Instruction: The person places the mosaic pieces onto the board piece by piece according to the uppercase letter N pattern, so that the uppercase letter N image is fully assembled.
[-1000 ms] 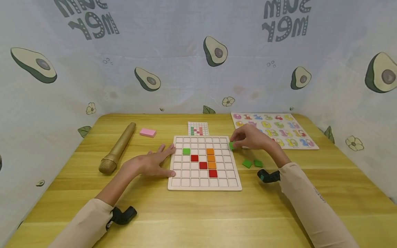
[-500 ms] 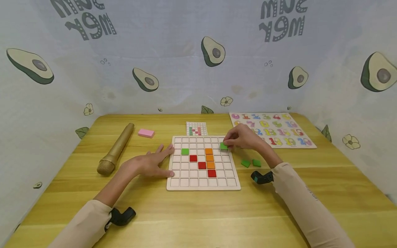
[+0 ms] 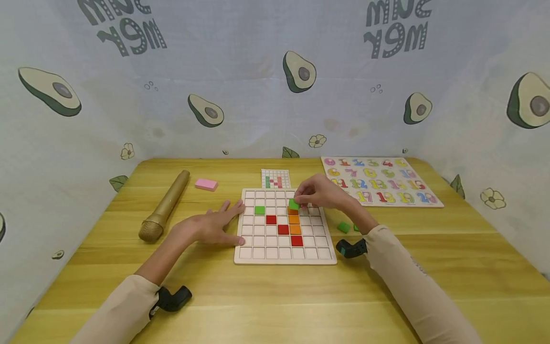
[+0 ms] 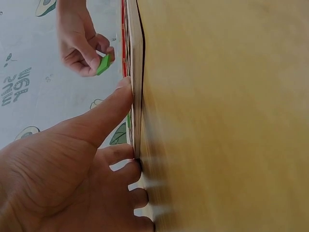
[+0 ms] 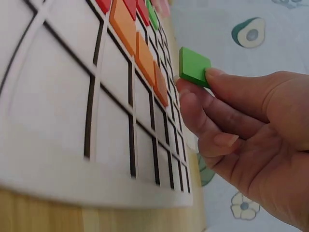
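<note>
A white grid board point(image 3: 285, 263) lies flat on the table, holding one green tile point(image 3: 259, 210), red tiles point(image 3: 283, 230) along a diagonal and a column of orange tiles point(image 3: 294, 230). My right hand point(image 3: 320, 192) pinches a green square tile point(image 5: 194, 66) between thumb and fingers, raised above the board near the top orange tile. In the left wrist view that tile shows clear of the board's surface. My left hand point(image 3: 210, 225) is spread at the board's left edge, thumb point(image 4: 113, 107) and fingertips touching its rim.
Loose green tiles point(image 3: 343, 227) lie right of the board, partly behind the right wrist. Behind the board is a small pattern card point(image 3: 276, 178). A number puzzle board point(image 3: 382, 181) sits back right; a gold microphone point(image 3: 164, 205) and a pink block point(image 3: 206, 185) lie at left.
My right hand has carried the green tile leftward from the board's right edge to over the top of the orange column. My left hand stays at the board's left edge.
</note>
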A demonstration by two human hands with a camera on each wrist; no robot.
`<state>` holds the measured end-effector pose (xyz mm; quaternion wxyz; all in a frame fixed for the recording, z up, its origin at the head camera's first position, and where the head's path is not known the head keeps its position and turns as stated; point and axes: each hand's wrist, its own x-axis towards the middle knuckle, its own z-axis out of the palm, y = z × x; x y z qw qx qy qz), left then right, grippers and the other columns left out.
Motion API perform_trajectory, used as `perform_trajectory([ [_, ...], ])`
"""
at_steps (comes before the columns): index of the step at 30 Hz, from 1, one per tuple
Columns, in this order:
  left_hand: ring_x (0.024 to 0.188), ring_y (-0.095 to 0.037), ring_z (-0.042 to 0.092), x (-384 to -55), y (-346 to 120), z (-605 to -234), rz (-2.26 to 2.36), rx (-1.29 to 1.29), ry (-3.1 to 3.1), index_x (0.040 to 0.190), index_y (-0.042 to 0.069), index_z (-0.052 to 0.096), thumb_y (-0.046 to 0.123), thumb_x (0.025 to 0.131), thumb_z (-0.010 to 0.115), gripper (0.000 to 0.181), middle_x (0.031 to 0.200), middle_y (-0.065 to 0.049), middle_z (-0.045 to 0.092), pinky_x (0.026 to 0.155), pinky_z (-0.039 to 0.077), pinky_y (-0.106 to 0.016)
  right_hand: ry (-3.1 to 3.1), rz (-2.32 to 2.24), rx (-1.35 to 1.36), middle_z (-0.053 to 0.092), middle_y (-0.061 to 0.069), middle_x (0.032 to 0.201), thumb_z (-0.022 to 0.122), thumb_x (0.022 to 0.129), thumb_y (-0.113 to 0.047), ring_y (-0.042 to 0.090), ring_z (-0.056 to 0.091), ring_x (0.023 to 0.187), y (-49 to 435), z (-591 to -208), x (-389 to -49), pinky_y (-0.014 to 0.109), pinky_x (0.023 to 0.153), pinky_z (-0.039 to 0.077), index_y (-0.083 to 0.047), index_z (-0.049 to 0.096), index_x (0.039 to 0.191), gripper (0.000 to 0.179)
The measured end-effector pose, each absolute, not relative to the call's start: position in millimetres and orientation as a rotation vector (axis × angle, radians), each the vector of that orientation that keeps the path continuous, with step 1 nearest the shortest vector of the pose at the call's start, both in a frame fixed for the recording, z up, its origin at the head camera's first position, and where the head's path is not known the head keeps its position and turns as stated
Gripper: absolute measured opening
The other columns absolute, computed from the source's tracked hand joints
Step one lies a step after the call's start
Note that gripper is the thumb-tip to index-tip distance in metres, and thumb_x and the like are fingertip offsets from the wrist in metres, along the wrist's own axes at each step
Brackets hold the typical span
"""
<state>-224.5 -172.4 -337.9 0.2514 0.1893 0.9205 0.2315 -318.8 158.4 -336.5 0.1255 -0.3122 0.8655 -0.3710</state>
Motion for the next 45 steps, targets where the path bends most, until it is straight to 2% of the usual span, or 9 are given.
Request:
perform_trajectory([
  [6,0.165,-0.044,-0.005,-227,-175,-340,0.655,0.532,2.488,0.175,0.012,0.008,0.053,0.102,0.072,0.105,0.180,-0.020,-0.004,0.128,-0.003,-0.072,2.554,-1.015,-0.965,0.075,0.007,0.083,0.076,0.102,-0.009,0.026,0.065,0.075,140,-334,-316,0.029,0.067,0.052,-0.002,0.080,0.093,0.011],
  [12,0.166,-0.039,-0.003,-240,-180,-361,0.618,0.534,2.513,0.176,0.024,0.007,0.069,0.094,0.073,0.115,0.182,-0.012,-0.005,0.130,-0.001,-0.069,2.515,-0.981,-0.985,0.074,0.007,0.085,0.076,0.102,-0.007,0.020,0.060,0.078,127,-329,-311,0.031,0.072,0.052,-0.001,0.080,0.095,0.010],
  [18,0.164,-0.050,-0.005,-227,-172,-340,0.643,0.521,2.486,0.176,0.014,0.006,0.053,0.102,0.071,0.106,0.180,-0.022,-0.005,0.127,-0.002,-0.073,2.481,-0.931,-1.026,0.073,0.006,0.087,0.075,0.102,-0.007,0.017,0.059,0.080,113,-328,-309,0.028,0.078,0.051,0.000,0.079,0.098,0.009],
  [23,0.165,-0.044,-0.005,-227,-171,-339,0.633,0.539,2.491,0.175,0.011,0.007,0.051,0.103,0.072,0.105,0.180,-0.020,-0.003,0.128,-0.001,-0.072,2.453,-0.907,-0.983,0.071,0.003,0.083,0.075,0.103,-0.007,0.017,0.060,0.076,102,-329,-308,0.025,0.073,0.052,0.001,0.079,0.099,0.010],
  [25,0.164,-0.049,-0.005,-232,-175,-347,0.634,0.541,2.494,0.176,0.015,0.007,0.059,0.100,0.071,0.108,0.180,-0.020,-0.004,0.127,-0.001,-0.074,2.448,-0.906,-0.969,0.070,0.003,0.081,0.074,0.103,-0.007,0.018,0.061,0.074,98,-330,-309,0.024,0.070,0.053,0.001,0.079,0.098,0.011],
  [29,0.161,-0.057,-0.005,-252,-191,-380,0.641,0.515,2.513,0.176,0.033,0.005,0.081,0.087,0.070,0.120,0.181,-0.014,-0.007,0.127,-0.002,-0.074,2.448,-0.917,-0.965,0.070,0.004,0.080,0.074,0.103,-0.007,0.017,0.060,0.070,91,-334,-310,0.024,0.068,0.052,0.000,0.080,0.097,0.011],
  [32,0.161,-0.057,-0.005,-269,-202,-406,0.646,0.506,2.526,0.174,0.042,0.004,0.090,0.077,0.070,0.126,0.181,-0.010,-0.008,0.126,-0.003,-0.074,2.437,-0.920,-0.980,0.070,0.003,0.079,0.073,0.104,-0.008,0.015,0.059,0.070,85,-338,-310,0.024,0.068,0.051,0.001,0.079,0.098,0.012],
  [36,0.163,-0.051,-0.005,-279,-207,-419,0.663,0.518,2.526,0.173,0.043,0.004,0.093,0.072,0.070,0.130,0.181,-0.006,-0.008,0.126,-0.004,-0.074,2.439,-0.936,-1.002,0.068,0.004,0.076,0.073,0.104,-0.006,0.013,0.058,0.068,79,-343,-307,0.023,0.068,0.052,0.002,0.078,0.096,0.012],
  [45,0.165,-0.042,-0.005,-278,-205,-415,0.648,0.510,2.529,0.174,0.040,0.004,0.093,0.072,0.071,0.133,0.181,-0.006,-0.008,0.129,-0.004,-0.070,2.502,-0.911,-1.031,0.074,0.006,0.080,0.075,0.102,-0.004,0.012,0.064,0.071,71,-345,-299,0.023,0.070,0.057,0.003,0.080,0.096,0.010],
])
